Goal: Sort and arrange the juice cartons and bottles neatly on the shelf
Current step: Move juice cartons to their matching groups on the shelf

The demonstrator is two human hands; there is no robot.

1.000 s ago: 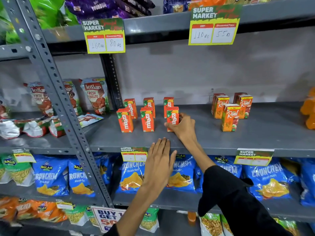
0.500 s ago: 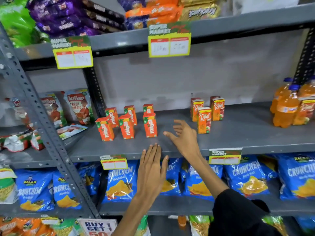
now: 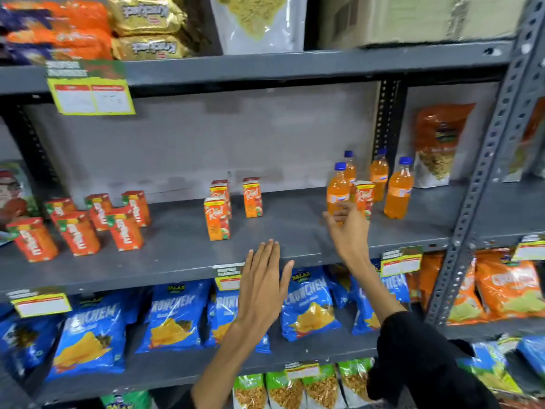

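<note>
On the grey middle shelf [image 3: 182,261], several red Maaza cartons [image 3: 78,231] stand in rows at the left. Three orange Real cartons [image 3: 216,219] stand near the middle. Further right are several orange juice bottles with blue caps [image 3: 398,187], and one more Real carton [image 3: 364,196] stands among them. My right hand [image 3: 349,234] is at the foot of the front-left bottle [image 3: 337,184] and that carton, fingers loosely curled and holding nothing. My left hand [image 3: 261,281] is flat and spread in front of the shelf's front edge.
Blue Crunchem bags [image 3: 174,317] fill the shelf below, with orange bags [image 3: 507,284] to their right. A perforated steel post [image 3: 483,172] rises right of the bottles, and a snack pouch [image 3: 439,143] stands behind them. A price tag [image 3: 91,95] hangs from the upper shelf.
My right hand let go of a Maaza carton and moved right along the shelf to the bottles. The view swung right with it. My left hand stayed open at the shelf edge.
</note>
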